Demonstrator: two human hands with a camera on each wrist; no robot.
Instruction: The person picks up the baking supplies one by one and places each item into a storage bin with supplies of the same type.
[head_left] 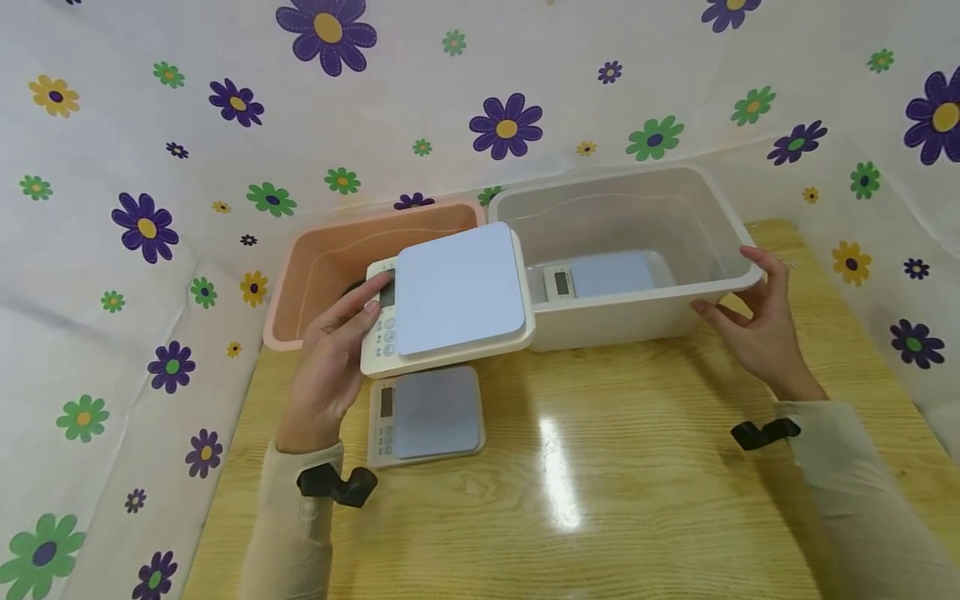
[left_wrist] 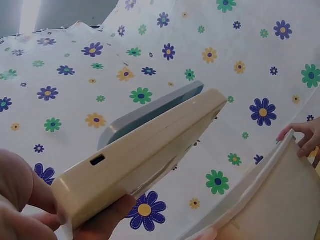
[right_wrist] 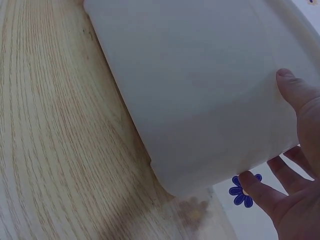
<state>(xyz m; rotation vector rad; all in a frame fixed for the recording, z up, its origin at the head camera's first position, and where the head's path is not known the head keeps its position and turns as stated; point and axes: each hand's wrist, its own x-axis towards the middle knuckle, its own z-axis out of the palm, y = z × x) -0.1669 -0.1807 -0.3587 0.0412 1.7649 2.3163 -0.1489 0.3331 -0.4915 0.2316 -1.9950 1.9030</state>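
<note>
Flowered white cloth (head_left: 420, 100) behind a glossy wood-grain table (head_left: 645, 475)

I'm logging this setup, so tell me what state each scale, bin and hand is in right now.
Held scale: raised, tilted, display partly covered
Pink bin: open-topped, partly hidden behind the held scale
White bin: open-topped, a scale inside
Inner scale: lying in the white bin
Lower scale: flat on the table
Left hand: gripping the held scale
Right hand: holding the white bin's corner
</note>
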